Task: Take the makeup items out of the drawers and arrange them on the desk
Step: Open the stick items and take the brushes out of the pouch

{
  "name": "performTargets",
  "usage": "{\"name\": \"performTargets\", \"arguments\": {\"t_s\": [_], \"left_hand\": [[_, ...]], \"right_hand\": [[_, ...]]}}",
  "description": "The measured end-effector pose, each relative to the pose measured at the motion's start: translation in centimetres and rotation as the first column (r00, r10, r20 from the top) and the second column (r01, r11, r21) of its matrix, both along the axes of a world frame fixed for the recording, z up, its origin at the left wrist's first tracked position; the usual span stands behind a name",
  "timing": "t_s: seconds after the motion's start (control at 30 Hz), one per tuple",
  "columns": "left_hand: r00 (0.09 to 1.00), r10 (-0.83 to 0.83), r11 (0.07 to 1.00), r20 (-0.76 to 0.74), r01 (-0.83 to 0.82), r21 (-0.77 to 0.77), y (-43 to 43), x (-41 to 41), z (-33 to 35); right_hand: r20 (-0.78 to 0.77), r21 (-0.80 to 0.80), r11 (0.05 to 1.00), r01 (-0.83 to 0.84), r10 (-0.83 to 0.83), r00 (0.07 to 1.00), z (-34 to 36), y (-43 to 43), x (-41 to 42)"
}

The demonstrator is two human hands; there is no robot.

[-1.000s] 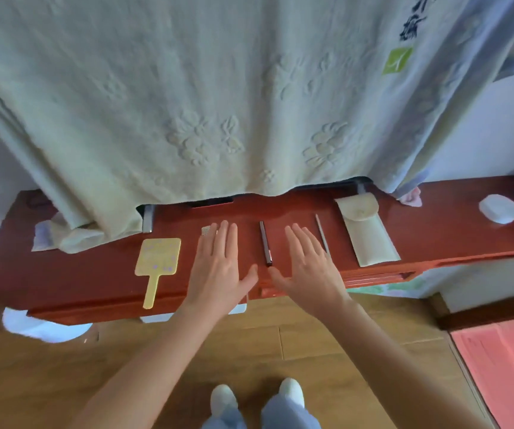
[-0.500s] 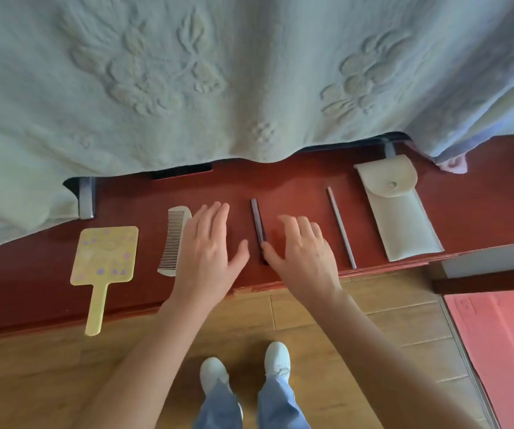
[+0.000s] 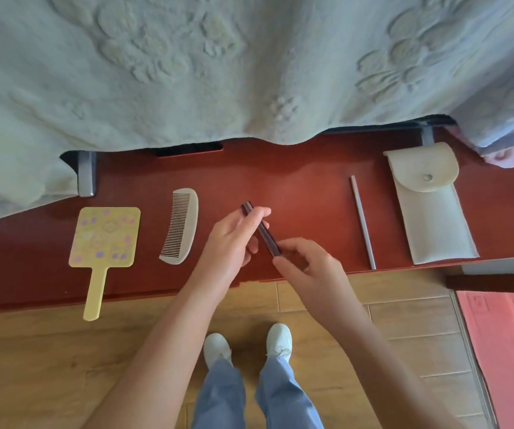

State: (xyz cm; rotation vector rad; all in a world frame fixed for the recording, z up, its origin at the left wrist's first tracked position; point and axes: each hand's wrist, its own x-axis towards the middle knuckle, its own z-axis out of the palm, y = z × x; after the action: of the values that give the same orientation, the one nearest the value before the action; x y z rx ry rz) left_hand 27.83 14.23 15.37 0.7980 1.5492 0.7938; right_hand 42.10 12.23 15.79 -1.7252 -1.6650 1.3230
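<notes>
Left to right on the red desk (image 3: 311, 187): yellow hand mirror (image 3: 104, 239), handle over the front edge; cream comb (image 3: 180, 226); then the dark slim stick (image 3: 262, 230), which we hold at both ends, lifted over the desk. Left hand (image 3: 234, 243) pinches the far end, right hand (image 3: 305, 267) the near end. Further right: thin grey pencil (image 3: 362, 222), beige snap pouch (image 3: 429, 202).

Held off the desk (image 3: 296, 181) between both hands: dark maroon stick (image 3: 262, 231), slim, tilted, far end toward the left. To its left, lying flat: pale comb (image 3: 184, 226), curved, teeth facing left; farther left, yellow hand mirror (image 3: 104, 239), handle overhanging the front edge. To its right: thin grey pencil (image 3: 362, 222); beyond that, cream pouch (image 3: 429, 202), flap snapped shut.
</notes>
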Motion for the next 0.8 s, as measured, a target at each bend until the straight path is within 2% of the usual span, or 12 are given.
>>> {"name": "performTargets", "arguments": {"t_s": [0.13,0.2,0.53,0.8], "left_hand": [[0.995,-0.036,0.999,0.094,0.036,0.004,-0.3,0.8,1.1],[0.991,-0.043,0.999,0.124,0.043,0.005,-0.4,1.2,1.5],[0.996,0.059,0.989,0.069,-0.068,0.132,-0.2,3.1,2.7],[0.973,0.231,0.954,-0.014,-0.224,0.200,1.1,3.4,3.4]], "right_hand": [[-0.159,-0.135,0.991,0.004,-0.026,0.987,0.9,-0.8,0.1],[-0.221,-0.151,0.988,-0.026,-0.008,0.975,1.2,-0.8,0.1],[-0.258,-0.149,0.989,-0.023,-0.017,0.966,1.8,-0.8,0.7],[-0.279,-0.107,0.993,-0.054,0.023,0.960,3.1,-0.5,0.7]]}}
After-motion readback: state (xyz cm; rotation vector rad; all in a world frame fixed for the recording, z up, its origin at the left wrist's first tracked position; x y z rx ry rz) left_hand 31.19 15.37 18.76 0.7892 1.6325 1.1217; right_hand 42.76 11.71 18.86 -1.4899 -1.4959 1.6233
